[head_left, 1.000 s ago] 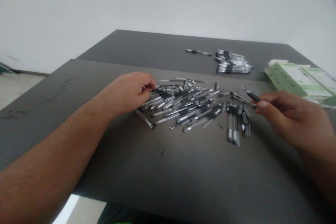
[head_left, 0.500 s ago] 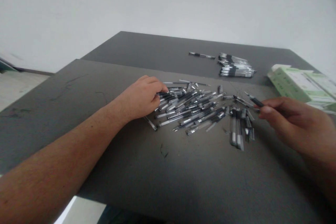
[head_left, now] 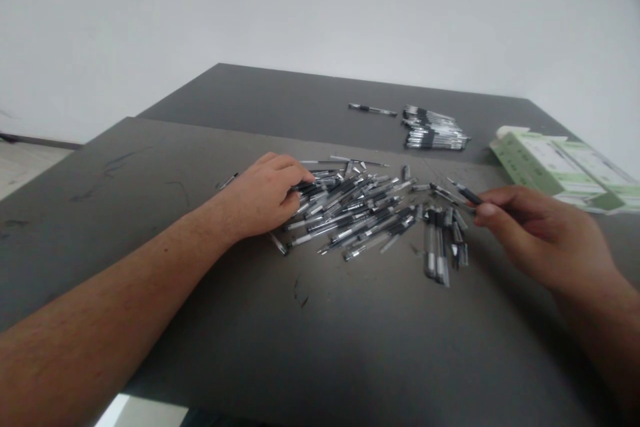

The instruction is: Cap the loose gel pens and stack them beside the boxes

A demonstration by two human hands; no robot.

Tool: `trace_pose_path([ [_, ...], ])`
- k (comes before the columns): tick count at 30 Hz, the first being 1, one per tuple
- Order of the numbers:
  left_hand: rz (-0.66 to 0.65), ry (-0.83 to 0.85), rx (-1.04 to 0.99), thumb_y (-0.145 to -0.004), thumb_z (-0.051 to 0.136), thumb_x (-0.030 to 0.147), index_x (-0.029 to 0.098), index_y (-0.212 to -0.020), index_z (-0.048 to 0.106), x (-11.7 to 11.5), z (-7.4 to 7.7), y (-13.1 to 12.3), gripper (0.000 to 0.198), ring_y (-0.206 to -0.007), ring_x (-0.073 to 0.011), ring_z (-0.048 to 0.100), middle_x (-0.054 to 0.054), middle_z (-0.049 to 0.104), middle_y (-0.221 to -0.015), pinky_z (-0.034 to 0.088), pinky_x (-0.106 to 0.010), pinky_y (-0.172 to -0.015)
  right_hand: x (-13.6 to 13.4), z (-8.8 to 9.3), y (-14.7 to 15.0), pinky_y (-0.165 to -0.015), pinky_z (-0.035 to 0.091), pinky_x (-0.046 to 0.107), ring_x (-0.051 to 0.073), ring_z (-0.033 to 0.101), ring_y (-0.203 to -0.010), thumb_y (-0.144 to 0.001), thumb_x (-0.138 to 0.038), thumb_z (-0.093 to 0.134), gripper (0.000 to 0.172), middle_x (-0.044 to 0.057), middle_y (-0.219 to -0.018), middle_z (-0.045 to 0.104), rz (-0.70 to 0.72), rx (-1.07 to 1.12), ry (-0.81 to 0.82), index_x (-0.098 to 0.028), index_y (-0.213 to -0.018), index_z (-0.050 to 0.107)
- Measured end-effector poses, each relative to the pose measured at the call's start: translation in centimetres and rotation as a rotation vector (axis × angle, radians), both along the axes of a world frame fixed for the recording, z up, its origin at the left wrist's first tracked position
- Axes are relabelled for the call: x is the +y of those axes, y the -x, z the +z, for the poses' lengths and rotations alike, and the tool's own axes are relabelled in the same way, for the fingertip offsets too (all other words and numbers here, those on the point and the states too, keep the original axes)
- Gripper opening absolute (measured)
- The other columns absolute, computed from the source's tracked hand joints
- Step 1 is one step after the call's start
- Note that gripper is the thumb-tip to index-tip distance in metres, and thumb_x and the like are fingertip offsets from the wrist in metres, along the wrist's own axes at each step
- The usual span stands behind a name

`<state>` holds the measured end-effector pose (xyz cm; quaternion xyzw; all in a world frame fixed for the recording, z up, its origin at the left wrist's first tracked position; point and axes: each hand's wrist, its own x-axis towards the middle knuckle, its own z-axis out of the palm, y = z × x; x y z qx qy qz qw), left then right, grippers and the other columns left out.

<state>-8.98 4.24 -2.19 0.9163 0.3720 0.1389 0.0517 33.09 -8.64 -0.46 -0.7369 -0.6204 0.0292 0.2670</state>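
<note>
While right grip [head_left: 545, 233] clasps one pen [head_left: 469, 196], left grip [head_left: 270, 195] unclear, at one pen pile [head_left: 350, 217]

On the table [head_left: 350, 353], I locate the pen pile [head_left: 350, 210] at frame centre, the left hand [head_left: 273, 193] at its left edge. A second cluster [head_left: 440, 247] lies between the pile and the right hand [head_left: 545, 233] at frame right. Behind, upper right, I register the pen bundle [head_left: 435, 140]: single pen [head_left: 373, 109] left, carton [head_left: 530, 163] right
</note>
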Motion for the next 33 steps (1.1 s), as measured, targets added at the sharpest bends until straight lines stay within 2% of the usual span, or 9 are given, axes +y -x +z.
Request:
trace_pose_path([
  [5, 0.007, 0.013, 0.014, -0.102, 0.054, 0.023, 0.019, -0.137, 0.08, 0.0, 0.1, 0.0, 0.044, -0.136, -0.0323, 0.068, -0.014, 0.08, -0.138, 0.05, -0.051, -0.128, 0.0, -0.2, 0.2, -0.08, 0.062, 0.051, 0.037, 0.081, -0.081, -0.087, -0.053, 0.075, 0.019, 0.007, -0.086, 0.085, 0.031, 0.036, -0.038, -0.036, -0.089, 0.083],
  [11, 0.003, 0.01, 0.012, -0.101, 0.054, 0.022, 0.018, -0.136, 0.08, 0.0, 0.0, 0.0, 0.044, -0.135, -0.0329, 0.068, -0.014, 0.079, -0.138, 0.05, -0.052, -0.128, 0.1, -0.3, 0.3, -0.081, 0.062, 0.048, 0.036, 0.082, -0.083, -0.088, -0.048, 0.074, 0.017, 0.008, -0.088, 0.086, 0.046, 0.019, -0.027, -0.034, -0.091, 0.083],
  [17, -0.011, -0.002, 0.02, -0.101, 0.055, 0.022, 0.016, -0.138, 0.08, 0.1, -0.2, 0.0, 0.046, -0.135, -0.0321, 0.069, -0.014, 0.079, -0.136, 0.049, -0.049, -0.128, 0.3, -1.2, -0.9, -0.069, 0.059, 0.041, 0.03, 0.077, -0.069, -0.09, -0.066, 0.069, 0.039, 0.005, -0.078, 0.083, 0.118, -0.018, -0.118, -0.029, -0.092, 0.084],
  [24, -0.015, -0.005, 0.007, -0.102, 0.054, 0.022, 0.014, -0.138, 0.08, 0.1, -0.2, 0.0, 0.046, -0.136, -0.0335, 0.069, -0.016, 0.079, -0.137, 0.05, -0.052, -0.128, 0.4, -1.6, -1.0, -0.069, 0.058, 0.037, 0.028, 0.08, -0.072, -0.095, -0.062, 0.07, 0.037, 0.003, -0.085, 0.086, 0.165, -0.035, -0.151, -0.029, -0.094, 0.086],
  [29, -0.015, -0.014, 0.0, -0.101, 0.054, 0.023, 0.014, -0.141, 0.079, 0.2, -0.3, 0.0, 0.048, -0.137, -0.034, 0.068, -0.016, 0.079, -0.139, 0.05, -0.053, -0.13, 0.3, -1.7, -1.1, -0.068, 0.058, 0.037, 0.027, 0.079, -0.072, -0.095, -0.061, 0.07, 0.036, 0.003, -0.082, 0.085, 0.172, -0.031, -0.153, -0.029, -0.094, 0.085],
  [33, -0.004, -0.037, -0.006, -0.103, 0.051, 0.024, 0.013, -0.15, 0.075, 0.0, -0.4, 0.0, 0.053, -0.146, -0.0344, 0.065, -0.018, 0.074, -0.15, 0.047, -0.055, -0.135, 0.3, -1.7, -1.2, -0.068, 0.056, 0.038, 0.027, 0.078, -0.07, -0.094, -0.065, 0.07, 0.039, 0.003, -0.081, 0.084, 0.145, -0.02, -0.125, -0.029, -0.094, 0.085],
])
